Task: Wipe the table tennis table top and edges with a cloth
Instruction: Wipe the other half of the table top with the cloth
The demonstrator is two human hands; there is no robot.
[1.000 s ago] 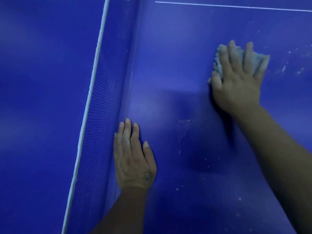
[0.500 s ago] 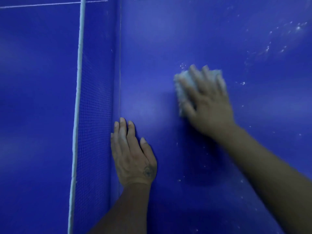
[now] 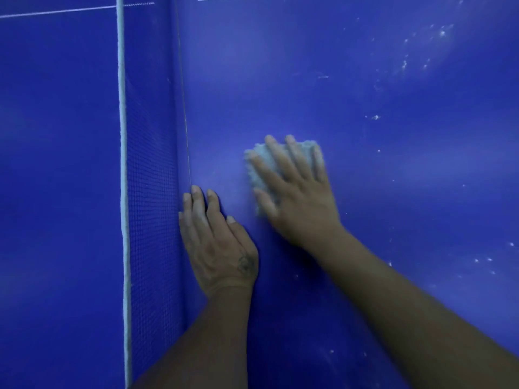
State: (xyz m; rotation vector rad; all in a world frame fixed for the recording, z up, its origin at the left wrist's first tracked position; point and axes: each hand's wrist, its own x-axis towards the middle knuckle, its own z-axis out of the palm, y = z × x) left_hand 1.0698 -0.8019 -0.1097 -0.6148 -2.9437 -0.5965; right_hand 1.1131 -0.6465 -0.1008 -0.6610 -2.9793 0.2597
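The blue table tennis table top [image 3: 393,169] fills the view. A pale grey fluffy cloth [image 3: 259,175] lies on it near the middle. My right hand [image 3: 297,197] presses flat on the cloth with spread, straight fingers; most of the cloth is hidden under it. My left hand [image 3: 216,242] rests flat on the table, fingers straight, right beside the foot of the net [image 3: 151,192]. The two hands are a short gap apart.
The blue net with a white top band [image 3: 122,164] runs from near to far on the left. White dust specks [image 3: 421,46] dot the table at the upper right and lower right. A white line [image 3: 56,12] crosses the far edge.
My right hand has slid the cloth leftward and nearer, from the right side of the table toward my left hand. My left hand has stayed by the net.
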